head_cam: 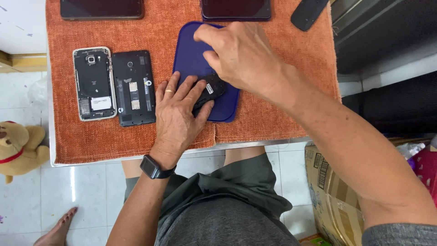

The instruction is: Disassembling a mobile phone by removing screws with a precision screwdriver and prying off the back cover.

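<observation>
A person seated at a small table works with both bare hands over a blue flat case (190, 59) that lies on an orange cloth (273, 114). The left hand (178, 114), a ring on one finger and a dark watch (154, 167) at the wrist, lies flat with fingers spread, pressing down on the near edge of the blue case and on a small black part (210, 89) that sits on it. The right hand (239, 52) reaches in from the right and hovers curled over the middle of the case, its fingertips pointing down just above the black part; whether they pinch it cannot be told, since the hand hides its own grip. The two hands are close together, the right just beyond and overlapping the left.

Just left of the left hand lie two opened phones with their backs off: a black one (133, 87) nearest the thumb side (its inner parts showing), and a white-edged one (93, 83) touching it on the far side. Beyond the right hand, at the far edge of the cloth, rest two dark phones, one (101, 8) to the left and one (236, 9) straight ahead, with a black oblong piece (308, 12) farther right. Below the left arm, on the tiled floor, sits a teddy bear (20, 148); under the right forearm stands a cardboard box (332, 191).
</observation>
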